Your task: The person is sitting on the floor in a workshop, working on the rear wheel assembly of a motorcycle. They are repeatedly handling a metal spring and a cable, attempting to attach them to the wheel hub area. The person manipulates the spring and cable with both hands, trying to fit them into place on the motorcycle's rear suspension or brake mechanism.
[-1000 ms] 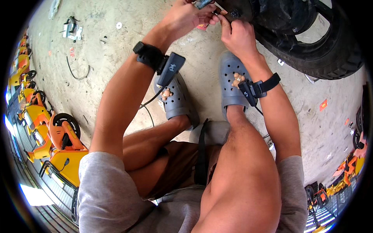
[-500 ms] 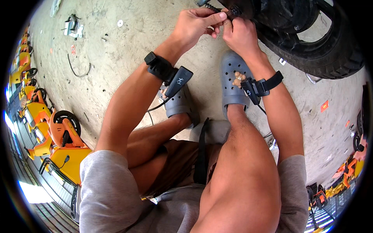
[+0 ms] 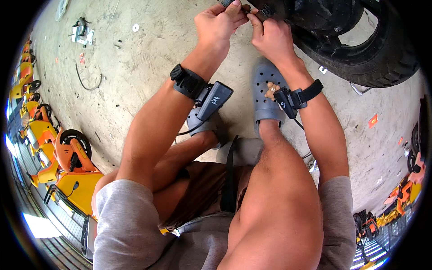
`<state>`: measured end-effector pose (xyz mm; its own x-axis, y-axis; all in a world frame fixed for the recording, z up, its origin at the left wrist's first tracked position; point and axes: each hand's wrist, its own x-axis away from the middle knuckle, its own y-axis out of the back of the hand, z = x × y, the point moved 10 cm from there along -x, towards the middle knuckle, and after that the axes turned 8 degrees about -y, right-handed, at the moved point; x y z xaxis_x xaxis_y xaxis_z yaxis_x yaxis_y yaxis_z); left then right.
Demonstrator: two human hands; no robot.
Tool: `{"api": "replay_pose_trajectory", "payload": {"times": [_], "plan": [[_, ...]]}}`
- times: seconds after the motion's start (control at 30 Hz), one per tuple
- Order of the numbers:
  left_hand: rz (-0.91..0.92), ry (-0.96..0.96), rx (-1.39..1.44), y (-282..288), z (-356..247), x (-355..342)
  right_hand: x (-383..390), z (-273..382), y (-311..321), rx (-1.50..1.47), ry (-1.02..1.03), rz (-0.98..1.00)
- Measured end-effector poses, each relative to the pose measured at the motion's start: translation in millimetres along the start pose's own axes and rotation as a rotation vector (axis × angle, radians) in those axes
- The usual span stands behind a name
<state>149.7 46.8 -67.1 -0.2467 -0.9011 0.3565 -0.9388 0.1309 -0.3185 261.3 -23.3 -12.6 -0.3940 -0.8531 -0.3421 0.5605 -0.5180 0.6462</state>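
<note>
At the top edge, my left hand (image 3: 215,28) is closed, thumb against fingers. A grey ridged cylindrical end (image 3: 226,2) shows beside its thumb, partly cut off by the frame. My right hand (image 3: 274,39) is closed just to the right, thumb raised, its fingers bent against a dark part by the black wheel assembly (image 3: 315,15). Between the two hands is a small dark piece, mostly hidden by the fingers. What each hand grips cannot be made out. A thick black tyre (image 3: 360,67) curves to the right of my right hand.
Below my hands are my grey clogs (image 3: 265,90) on a concrete floor (image 3: 148,67). A metal bracket (image 3: 83,32), a white washer (image 3: 135,28) and a black cable piece (image 3: 87,83) lie at left. Yellow and orange vehicles (image 3: 74,155) line the left side; a red packet (image 3: 373,120) lies right.
My left hand has shifted left and slightly up, its fingers now more closed. My right hand has moved a little left, its thumb now standing up. The view has shifted slightly.
</note>
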Motion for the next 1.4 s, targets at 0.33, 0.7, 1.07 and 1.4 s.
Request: {"api": "replay_pose_trajectory", "payload": {"times": [0.33, 0.7, 1.07, 1.4], "plan": [[-0.016, -0.095, -0.172, 5, -12, -5, 3, -1, -4, -0.044, -0.076, 0.012], [0.086, -0.050, -0.027, 3, 0, -7, 13, -10, 23, -0.113, -0.276, -0.012], [0.021, -0.062, -0.065, -7, 0, -3, 32, -17, 41, -0.183, -0.252, -0.257], [0.113, 0.085, 0.009, 3, 20, -15, 27, -23, 34, -0.033, -0.456, -0.172]]}}
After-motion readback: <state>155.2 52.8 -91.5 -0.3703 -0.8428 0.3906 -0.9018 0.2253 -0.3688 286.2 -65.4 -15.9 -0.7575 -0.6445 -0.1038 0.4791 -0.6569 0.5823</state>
